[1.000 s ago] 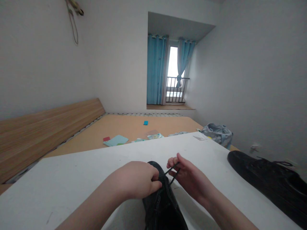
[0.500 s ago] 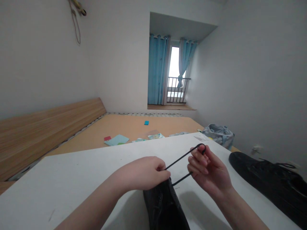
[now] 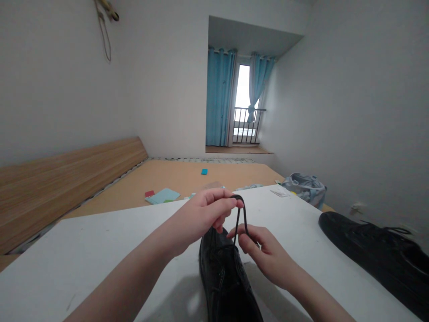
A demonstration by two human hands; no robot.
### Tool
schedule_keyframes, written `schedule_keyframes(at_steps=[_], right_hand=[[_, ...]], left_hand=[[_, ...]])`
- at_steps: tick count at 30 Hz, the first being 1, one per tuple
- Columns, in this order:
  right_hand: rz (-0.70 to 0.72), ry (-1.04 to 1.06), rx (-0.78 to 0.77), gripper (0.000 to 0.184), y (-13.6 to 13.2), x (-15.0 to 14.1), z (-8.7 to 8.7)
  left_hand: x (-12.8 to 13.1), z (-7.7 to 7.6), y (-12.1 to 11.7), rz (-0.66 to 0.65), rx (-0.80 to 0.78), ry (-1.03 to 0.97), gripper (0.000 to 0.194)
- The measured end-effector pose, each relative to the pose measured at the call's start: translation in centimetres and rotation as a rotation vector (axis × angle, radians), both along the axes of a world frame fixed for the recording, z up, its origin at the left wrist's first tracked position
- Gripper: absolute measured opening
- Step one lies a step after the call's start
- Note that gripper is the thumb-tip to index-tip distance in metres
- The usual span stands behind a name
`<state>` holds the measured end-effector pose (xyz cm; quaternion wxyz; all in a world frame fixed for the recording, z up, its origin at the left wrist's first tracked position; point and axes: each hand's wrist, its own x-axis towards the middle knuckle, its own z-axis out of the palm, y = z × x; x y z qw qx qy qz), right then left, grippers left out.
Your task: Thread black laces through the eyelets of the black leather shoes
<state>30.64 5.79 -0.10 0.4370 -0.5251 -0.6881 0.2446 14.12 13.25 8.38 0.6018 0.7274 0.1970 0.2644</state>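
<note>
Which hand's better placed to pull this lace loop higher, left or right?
Probably the left hand: its fingertips pinch the top of the black lace, above the shoe. The right hand sits lower, its fingers beside the lace's lower stretch.

The left forearm (image 3: 134,273) rises from the bottom edge, and the left hand (image 3: 206,214), near the middle of the frame, makes a pinch with thumb and index finger. Slightly lower and to the right, the right hand (image 3: 264,250) has bent fingers, its bare forearm (image 3: 311,288) slanting toward the bottom edge.
</note>
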Motion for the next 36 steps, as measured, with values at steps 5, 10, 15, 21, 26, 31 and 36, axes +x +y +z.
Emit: schedule_keyframes(at_steps=[5, 10, 15, 21, 26, 31, 36], right_hand=[[-0.01, 0.036, -0.099, 0.039, 0.4, -0.4, 0.0], [0.014, 0.367, -0.083, 0.036, 0.4, 0.0, 0.2], [0.2, 0.747, -0.127, 0.03, 0.1, 0.1, 0.7], [0.317, 0.787, -0.161, 0.033, -0.2, -0.1, 0.5], [0.364, 1.0, -0.193, 0.06, -0.1, 0.1, 1.0], [0.252, 0.856, -0.149, 0.045, 0.7, 0.3, 0.6], [0.098, 0.407, -0.134, 0.038, 1.5, 0.3, -1.2]], left_hand=[[-0.7, 0.7, -0.5, -0.054, -0.052, -0.227, 0.018], [-3.1, 2.5, -1.4, -0.284, -0.028, -0.209, 0.03], [-3.7, 3.1, -1.9, -0.461, 0.214, 0.416, 0.073], [-0.8, -1.0, -0.5, 0.014, 0.862, 0.776, 0.035], [0.1, -3.1, 0.0, -0.006, 0.87, 0.87, 0.025], [0.2, -3.1, 0.2, -0.058, 0.896, 0.884, 0.025], [0.3, -3.1, 0.7, -0.056, 0.795, 0.868, 0.036]])
